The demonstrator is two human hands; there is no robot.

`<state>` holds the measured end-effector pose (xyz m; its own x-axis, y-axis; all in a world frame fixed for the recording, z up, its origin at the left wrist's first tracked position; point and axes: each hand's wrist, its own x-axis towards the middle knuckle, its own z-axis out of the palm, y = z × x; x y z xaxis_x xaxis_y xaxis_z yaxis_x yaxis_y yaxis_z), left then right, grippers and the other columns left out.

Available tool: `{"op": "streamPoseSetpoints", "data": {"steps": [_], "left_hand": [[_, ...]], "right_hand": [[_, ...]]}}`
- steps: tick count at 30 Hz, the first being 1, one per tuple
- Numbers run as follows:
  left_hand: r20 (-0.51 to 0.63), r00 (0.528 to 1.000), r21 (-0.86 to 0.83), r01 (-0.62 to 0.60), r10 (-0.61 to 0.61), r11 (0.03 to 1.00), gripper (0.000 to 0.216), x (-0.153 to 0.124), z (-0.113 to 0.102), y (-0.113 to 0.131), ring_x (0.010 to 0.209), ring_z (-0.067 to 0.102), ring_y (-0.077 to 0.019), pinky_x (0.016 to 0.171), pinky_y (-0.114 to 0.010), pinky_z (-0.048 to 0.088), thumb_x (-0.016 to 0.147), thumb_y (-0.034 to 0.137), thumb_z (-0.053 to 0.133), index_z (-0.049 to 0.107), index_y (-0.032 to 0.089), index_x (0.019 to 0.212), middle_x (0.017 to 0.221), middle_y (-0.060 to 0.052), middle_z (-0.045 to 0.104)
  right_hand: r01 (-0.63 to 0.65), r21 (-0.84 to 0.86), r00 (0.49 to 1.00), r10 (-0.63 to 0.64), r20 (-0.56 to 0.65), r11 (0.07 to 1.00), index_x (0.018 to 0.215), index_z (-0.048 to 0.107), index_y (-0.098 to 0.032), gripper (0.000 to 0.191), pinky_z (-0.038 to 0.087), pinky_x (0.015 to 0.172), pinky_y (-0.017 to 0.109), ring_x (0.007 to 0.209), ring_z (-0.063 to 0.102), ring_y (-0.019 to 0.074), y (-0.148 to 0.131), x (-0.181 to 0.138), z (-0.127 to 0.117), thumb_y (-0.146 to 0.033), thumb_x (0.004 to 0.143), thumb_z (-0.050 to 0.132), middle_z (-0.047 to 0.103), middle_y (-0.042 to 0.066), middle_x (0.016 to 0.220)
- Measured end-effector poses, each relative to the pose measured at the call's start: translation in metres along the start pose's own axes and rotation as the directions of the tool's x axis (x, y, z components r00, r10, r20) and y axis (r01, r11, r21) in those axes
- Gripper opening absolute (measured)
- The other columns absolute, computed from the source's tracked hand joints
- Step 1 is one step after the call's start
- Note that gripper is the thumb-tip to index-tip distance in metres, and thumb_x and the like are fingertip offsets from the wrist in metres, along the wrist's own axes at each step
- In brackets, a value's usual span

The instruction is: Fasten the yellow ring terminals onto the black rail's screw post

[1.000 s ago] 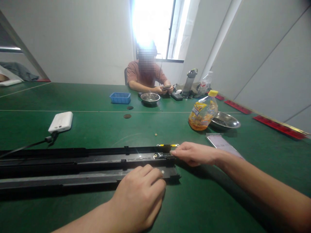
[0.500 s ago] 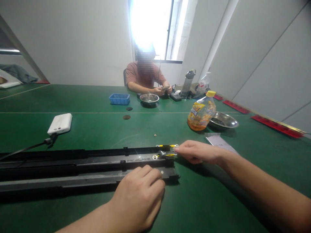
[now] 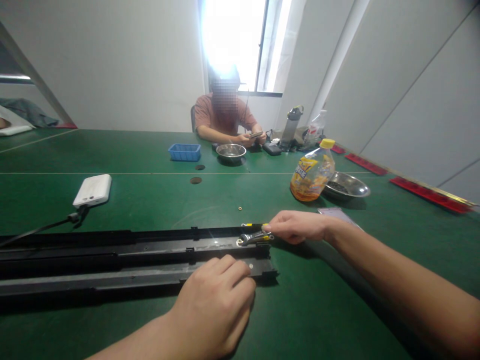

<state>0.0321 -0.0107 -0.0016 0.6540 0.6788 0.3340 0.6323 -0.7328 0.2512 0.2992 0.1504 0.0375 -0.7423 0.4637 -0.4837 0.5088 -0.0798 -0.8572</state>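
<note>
Long black channel rails [image 3: 157, 246] lie side by side on the green table and run off the left edge. My left hand [image 3: 217, 302] is curled over the right end of the nearest rail, its fingertips partly hidden. Between thumb and fingers, my right hand [image 3: 296, 226] pinches a small metal wrench [image 3: 253, 237]. The wrench's open jaw is at a brass nut [image 3: 239, 242] inside the middle rail. Yellow-and-black wire pieces with ring ends [image 3: 247, 225] show beside the wrench, partly covered by it and my fingers.
A loose brass nut [image 3: 240, 208] lies beyond the rails. Further off are a white box with a cable [image 3: 93, 190], a blue tray [image 3: 184, 152], steel bowls [image 3: 360, 189], a drink bottle [image 3: 312, 172] and a phone [image 3: 339, 215]. Across the table sits a person [image 3: 225, 117].
My right hand has shifted slightly left and upward, turning the wrench so that its jaw now meets the nut. My left hand stays on the rail.
</note>
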Motion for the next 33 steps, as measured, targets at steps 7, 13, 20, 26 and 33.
{"op": "streamPoseSetpoints", "data": {"steps": [7,13,20,26,33], "left_hand": [[0.008,1.000,0.005,-0.001,0.001,1.000,0.009,-0.001,0.000,0.000,0.093,0.057,-0.0256,0.077,-0.043,0.051,0.097,0.021,0.059,0.064,0.022,0.104,0.106,-0.006,0.065],[0.019,1.000,0.009,-0.004,0.004,1.000,0.010,-0.001,0.001,0.000,0.093,0.058,-0.0258,0.077,-0.043,0.051,0.097,0.022,0.059,0.065,0.022,0.106,0.106,-0.006,0.065],[0.016,1.000,0.006,-0.004,0.004,1.000,0.011,-0.001,0.001,0.000,0.092,0.057,-0.0256,0.076,-0.044,0.051,0.099,0.021,0.058,0.065,0.022,0.106,0.107,-0.006,0.065],[0.012,1.000,0.001,-0.005,0.004,1.000,0.012,-0.001,0.000,0.001,0.094,0.057,-0.0262,0.076,-0.044,0.052,0.098,0.021,0.057,0.065,0.021,0.107,0.108,-0.006,0.066],[0.007,1.000,0.011,-0.003,0.003,1.000,0.012,-0.001,0.000,0.001,0.093,0.057,-0.0259,0.076,-0.044,0.051,0.099,0.021,0.056,0.066,0.021,0.107,0.107,-0.007,0.066]], "right_hand": [[-0.042,-0.008,0.999,0.042,-0.026,0.999,0.070,0.041,-0.022,0.062,0.017,0.043,0.021,0.050,0.022,0.0061,-0.003,-0.002,0.004,-0.073,0.094,0.067,0.028,-0.011,0.060],[-0.085,0.073,0.994,0.089,-0.060,0.994,0.070,0.039,-0.023,0.064,0.016,0.043,0.021,0.050,0.020,0.0057,-0.004,-0.011,0.021,-0.076,0.091,0.068,0.028,-0.011,0.060],[-0.062,0.193,0.985,0.092,-0.148,0.979,0.070,0.036,-0.023,0.066,0.013,0.044,0.021,0.053,0.017,0.0070,-0.003,-0.021,0.049,-0.077,0.089,0.069,0.025,-0.011,0.063],[-0.007,0.276,0.967,0.076,-0.243,0.961,0.071,0.035,-0.024,0.065,0.010,0.044,0.021,0.054,0.015,0.0075,0.005,-0.021,0.061,-0.076,0.091,0.069,0.021,-0.011,0.063],[-0.002,0.185,0.969,0.047,-0.241,0.983,0.069,0.038,-0.023,0.065,0.017,0.040,0.019,0.050,0.020,0.0062,0.001,-0.020,0.059,-0.078,0.093,0.064,0.027,-0.011,0.062]]}}
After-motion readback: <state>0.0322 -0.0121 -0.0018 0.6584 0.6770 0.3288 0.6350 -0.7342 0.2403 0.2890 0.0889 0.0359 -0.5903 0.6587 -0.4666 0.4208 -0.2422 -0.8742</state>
